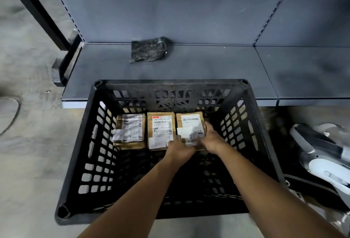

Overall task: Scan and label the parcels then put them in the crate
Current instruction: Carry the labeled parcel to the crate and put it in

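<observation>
I have both hands down inside the black perforated plastic crate [79, 154], setting the right-hand brown cardboard parcel with white printed labels [190, 124] in the far row. My left hand [180, 149] closes on its near-left corner and my right hand [213, 140] wraps its right edge, so the box is pinched between them; the fingertips are blurred and I can't tell how far they curl under.

It looks to me like a small, stiff carton, probably light, with flat faces that take a grip at opposite edges well. The loose-looking label [191, 140] at the near edge could peel or crease, so I would keep my fingers off it.

Beside it, touching or nearly so, lie a middle brown parcel with a barcode label [161, 128] and a left brown parcel with a wrinkled label [129, 129]. The near half of the crate floor is bare. A crumpled black plastic bag [148, 50] lies on the grey metal shelf [208, 67] beyond the crate.
</observation>
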